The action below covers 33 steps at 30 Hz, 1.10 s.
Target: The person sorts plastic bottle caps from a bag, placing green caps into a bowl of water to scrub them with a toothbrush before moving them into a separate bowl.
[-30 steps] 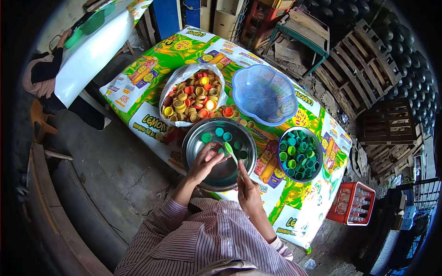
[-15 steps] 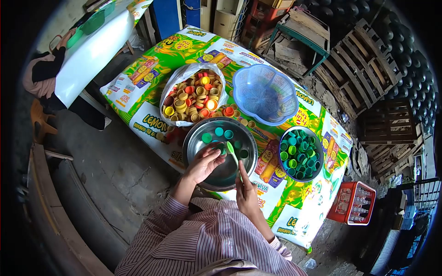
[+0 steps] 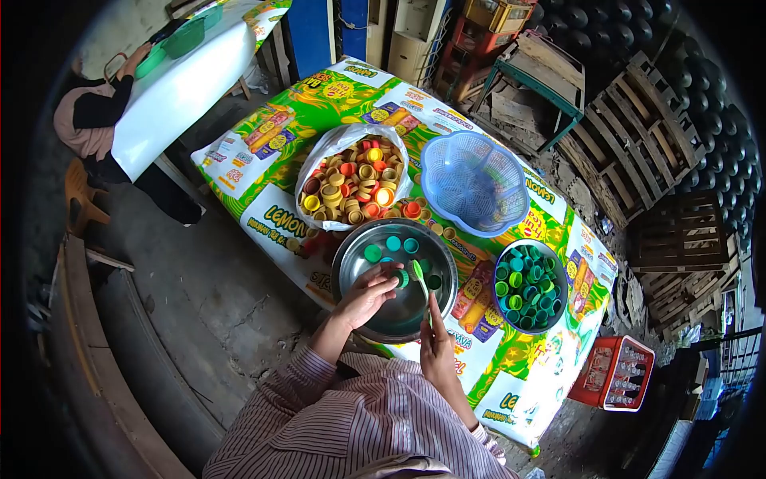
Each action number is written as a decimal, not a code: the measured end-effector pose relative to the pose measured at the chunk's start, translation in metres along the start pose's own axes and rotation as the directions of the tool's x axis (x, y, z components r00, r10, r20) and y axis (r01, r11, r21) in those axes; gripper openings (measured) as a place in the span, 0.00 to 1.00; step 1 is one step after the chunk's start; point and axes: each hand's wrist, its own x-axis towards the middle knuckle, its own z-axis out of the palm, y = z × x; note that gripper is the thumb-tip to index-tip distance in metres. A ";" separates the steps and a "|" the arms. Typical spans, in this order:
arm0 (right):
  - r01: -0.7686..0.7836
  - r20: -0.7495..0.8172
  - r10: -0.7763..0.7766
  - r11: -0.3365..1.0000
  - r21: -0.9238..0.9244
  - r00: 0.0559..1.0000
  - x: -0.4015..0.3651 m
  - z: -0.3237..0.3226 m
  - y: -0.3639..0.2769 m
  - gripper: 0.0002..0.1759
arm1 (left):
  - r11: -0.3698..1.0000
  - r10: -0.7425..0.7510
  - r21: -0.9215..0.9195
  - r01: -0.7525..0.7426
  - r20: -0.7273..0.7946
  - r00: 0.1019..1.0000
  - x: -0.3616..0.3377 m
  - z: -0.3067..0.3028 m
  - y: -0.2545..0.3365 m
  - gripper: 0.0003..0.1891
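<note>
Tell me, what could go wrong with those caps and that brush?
The green cap might slip from the left hand into the metal bowl. The brush, held by the right hand, is very near, so it might poke the left hand. The open bag is heaped with caps, so a bump might spill some.

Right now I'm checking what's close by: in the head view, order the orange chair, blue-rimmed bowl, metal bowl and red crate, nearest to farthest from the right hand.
1. Metal bowl: just ahead-left of the right hand.
2. Blue-rimmed bowl: ahead-right, on the table.
3. Red crate: right, on the floor.
4. Orange chair: far left.
</note>
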 end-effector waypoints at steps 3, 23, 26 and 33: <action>0.111 -0.034 -0.110 0.993 0.027 0.993 -0.005 -0.003 -0.011 0.30 | 0.998 -0.028 -0.051 0.029 0.026 0.999 -0.007 0.006 0.003 0.15; 0.135 0.008 -0.135 0.990 0.038 0.991 -0.025 -0.007 0.001 0.31 | 0.993 -0.005 0.119 0.016 -0.092 0.996 -0.032 0.013 -0.009 0.16; -0.032 0.082 0.029 0.999 0.034 0.996 -0.024 -0.008 0.008 0.30 | 0.998 0.013 0.059 -0.008 -0.073 0.997 -0.031 0.006 -0.014 0.15; 0.018 0.081 -0.021 0.999 0.034 0.996 -0.023 -0.006 0.001 0.28 | 0.930 -0.064 -0.366 0.030 -0.082 0.995 -0.037 0.026 -0.003 0.13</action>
